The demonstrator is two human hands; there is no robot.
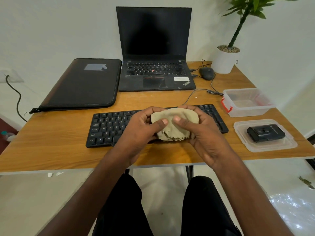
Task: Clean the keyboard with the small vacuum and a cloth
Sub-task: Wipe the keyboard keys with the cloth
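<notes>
A beige cloth [175,114] is bunched between both hands above the middle of the black keyboard [109,128]. My left hand [141,128] grips its left side, thumb pressed on the front. My right hand [201,132] grips its right side the same way. The hands hide the middle and right part of the keys. The small black vacuum [265,132] lies on a clear plastic lid [288,143] to the right of the keyboard, untouched.
An open laptop [156,48] stands behind the keyboard, with a black zip folder [81,84] to its left. A mouse [206,73], a potted plant [225,58] and a clear box [247,101] with red clips sit at the right. The wooden table's front edge [68,166] is near my knees.
</notes>
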